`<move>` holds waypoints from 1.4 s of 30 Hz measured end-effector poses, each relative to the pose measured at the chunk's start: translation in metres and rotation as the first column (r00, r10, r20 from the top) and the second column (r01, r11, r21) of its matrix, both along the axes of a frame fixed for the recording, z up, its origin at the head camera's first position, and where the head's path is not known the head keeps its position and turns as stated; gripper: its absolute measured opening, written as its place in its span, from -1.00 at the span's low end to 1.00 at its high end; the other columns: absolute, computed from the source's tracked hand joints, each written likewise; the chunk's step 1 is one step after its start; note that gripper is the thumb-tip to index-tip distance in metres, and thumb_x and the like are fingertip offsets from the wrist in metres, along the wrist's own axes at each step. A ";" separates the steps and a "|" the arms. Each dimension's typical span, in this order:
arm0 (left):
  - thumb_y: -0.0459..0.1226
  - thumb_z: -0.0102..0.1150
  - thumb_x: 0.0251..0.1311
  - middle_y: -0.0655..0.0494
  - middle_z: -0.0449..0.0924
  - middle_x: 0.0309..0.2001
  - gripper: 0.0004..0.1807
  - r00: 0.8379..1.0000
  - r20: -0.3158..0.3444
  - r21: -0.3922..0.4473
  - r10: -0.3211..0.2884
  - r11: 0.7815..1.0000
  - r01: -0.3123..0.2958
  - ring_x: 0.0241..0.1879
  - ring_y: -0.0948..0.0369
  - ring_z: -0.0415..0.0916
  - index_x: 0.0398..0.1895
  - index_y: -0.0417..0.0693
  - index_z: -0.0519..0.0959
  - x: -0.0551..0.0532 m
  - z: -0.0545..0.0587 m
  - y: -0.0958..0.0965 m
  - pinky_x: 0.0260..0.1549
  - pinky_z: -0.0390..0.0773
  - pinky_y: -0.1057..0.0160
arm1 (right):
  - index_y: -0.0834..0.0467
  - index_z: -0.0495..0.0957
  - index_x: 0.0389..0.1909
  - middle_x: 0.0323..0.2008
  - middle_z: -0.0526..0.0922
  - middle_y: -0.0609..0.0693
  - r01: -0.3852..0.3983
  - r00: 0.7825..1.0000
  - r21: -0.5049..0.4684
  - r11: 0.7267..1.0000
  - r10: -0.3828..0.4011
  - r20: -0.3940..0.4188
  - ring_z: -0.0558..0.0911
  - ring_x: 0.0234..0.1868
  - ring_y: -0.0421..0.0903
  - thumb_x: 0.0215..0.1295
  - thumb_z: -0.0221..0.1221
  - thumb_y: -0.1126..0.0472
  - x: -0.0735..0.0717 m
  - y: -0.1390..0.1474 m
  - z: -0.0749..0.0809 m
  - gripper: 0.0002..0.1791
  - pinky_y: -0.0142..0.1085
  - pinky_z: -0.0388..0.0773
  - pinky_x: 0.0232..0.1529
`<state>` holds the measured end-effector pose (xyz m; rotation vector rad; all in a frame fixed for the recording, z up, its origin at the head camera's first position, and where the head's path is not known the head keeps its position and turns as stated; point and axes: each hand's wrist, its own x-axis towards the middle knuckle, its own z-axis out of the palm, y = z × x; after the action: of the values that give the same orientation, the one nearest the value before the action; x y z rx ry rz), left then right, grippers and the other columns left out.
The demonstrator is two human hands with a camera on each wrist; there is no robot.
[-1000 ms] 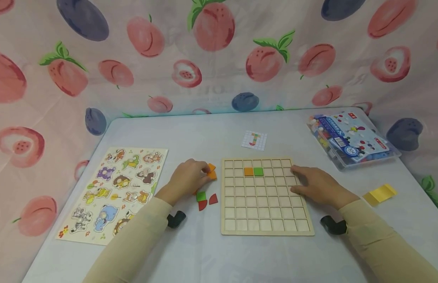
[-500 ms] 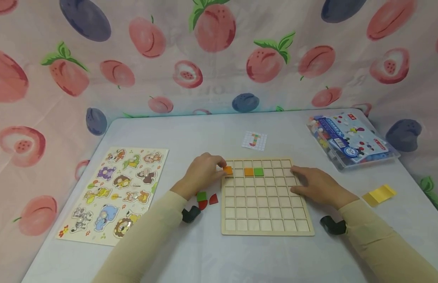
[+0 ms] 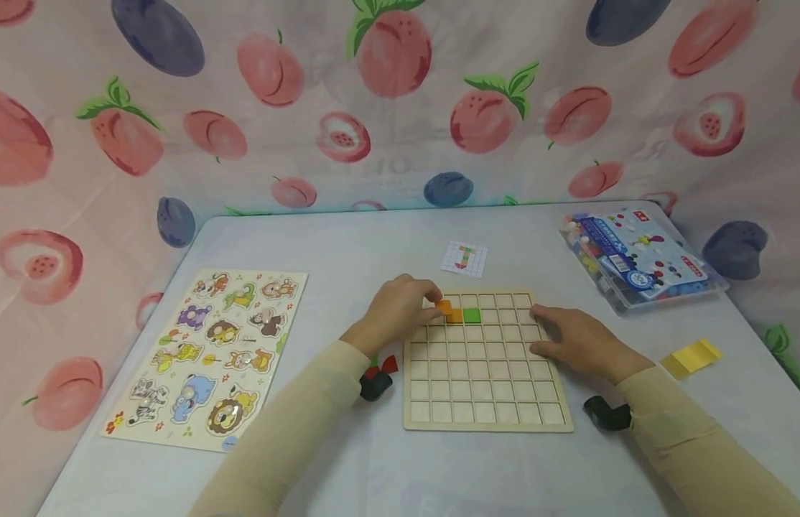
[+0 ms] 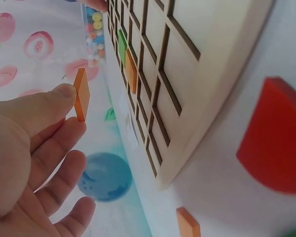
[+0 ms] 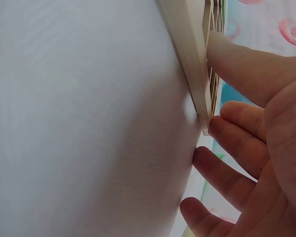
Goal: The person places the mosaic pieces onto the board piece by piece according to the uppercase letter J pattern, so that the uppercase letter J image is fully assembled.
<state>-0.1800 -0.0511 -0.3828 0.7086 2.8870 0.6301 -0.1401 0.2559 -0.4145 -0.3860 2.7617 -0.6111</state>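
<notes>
My left hand (image 3: 400, 307) pinches an orange square tile (image 4: 82, 95) between thumb and fingertip, over the upper left of the wooden grid board (image 3: 487, 427). The other fingers are loosely bent. Directly beside the held tile, an orange tile (image 3: 455, 317) and a green tile (image 3: 472, 316) lie side by side in the board's second row. My right hand (image 3: 577, 339) rests at the board's right edge. Its thumb touches the frame and its fingers are spread, relaxed. Red quarter-round pieces (image 3: 390, 364) lie left of the board, partly hidden by the left wrist's black camera.
A small printed pattern card (image 3: 464, 258) lies behind the board. At left is an animal puzzle board (image 3: 206, 359). A clear box of colourful beads (image 3: 642, 251) stands back right, near a folded yellow paper (image 3: 692, 358). Another orange tile (image 4: 188, 223) lies beside the board.
My left hand has carried the orange tile rightward from the loose pieces, across the board's left edge, to the placed orange tile. My right hand has stayed at the board's edge.
</notes>
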 end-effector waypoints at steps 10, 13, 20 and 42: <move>-0.09 0.31 0.29 0.26 0.66 -0.09 -0.75 0.999 0.033 -0.022 -0.003 1.000 0.004 -0.07 0.22 0.47 -0.03 0.07 0.70 -0.007 -0.007 0.014 -0.03 0.49 0.26 | 0.36 0.28 0.42 0.37 0.32 0.39 0.001 1.000 -0.009 1.000 -0.002 -0.009 0.26 0.36 0.42 0.30 0.31 0.01 0.002 0.000 0.002 -0.19 0.25 0.17 0.31; -0.07 0.30 0.30 0.28 0.65 -0.08 -0.73 0.999 0.048 -0.031 0.002 1.000 0.000 -0.03 0.22 0.45 -0.01 0.08 0.69 -0.008 -0.008 0.018 0.00 0.47 0.26 | 0.36 0.27 0.43 0.37 0.32 0.38 -0.003 1.000 -0.012 1.000 0.003 -0.014 0.27 0.36 0.42 0.30 0.31 0.02 0.002 0.000 0.002 -0.20 0.24 0.17 0.32; -0.03 0.31 0.28 0.31 0.63 -0.09 -0.68 0.996 0.091 -0.023 -0.013 1.000 0.015 -0.02 0.22 0.43 0.01 0.07 0.67 -0.011 -0.011 0.028 0.00 0.44 0.28 | 0.36 0.27 0.43 0.37 0.31 0.38 -0.008 1.000 -0.013 1.000 0.008 -0.015 0.27 0.37 0.41 0.31 0.30 0.02 0.001 0.001 0.000 -0.20 0.24 0.17 0.32; -0.10 0.26 0.33 0.27 0.66 -0.07 -0.73 0.996 0.052 -0.035 -0.078 0.996 0.080 -0.03 0.22 0.47 0.02 0.07 0.68 -0.018 -0.023 0.053 -0.06 0.48 0.27 | 0.34 0.27 0.43 0.38 0.31 0.37 0.010 1.000 -0.010 1.000 -0.010 -0.001 0.26 0.37 0.41 0.31 0.31 0.00 0.002 -0.002 0.003 -0.19 0.25 0.17 0.31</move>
<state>-0.1978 0.0014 -0.4059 0.7860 2.8011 0.5754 -0.1381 0.2543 -0.4116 -0.3747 2.7639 -0.6274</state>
